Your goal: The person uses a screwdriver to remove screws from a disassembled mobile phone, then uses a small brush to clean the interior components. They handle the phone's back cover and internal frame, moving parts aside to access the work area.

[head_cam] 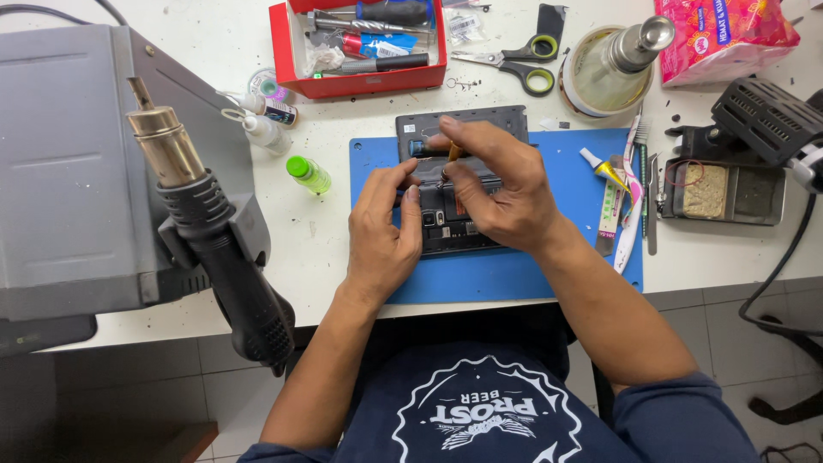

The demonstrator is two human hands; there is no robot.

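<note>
While the opened phone (454,214) lies on the blue mat (514,274), the right hand (497,184) pinches a small screwdriver (452,154) over it and the left hand (381,227), fingers curled, steadies its edge; a slip could gouge the exposed board.

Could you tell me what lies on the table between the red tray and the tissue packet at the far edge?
In the head view, between the red tray and the pink tissue packet lie scissors and a round dispenser.
</note>
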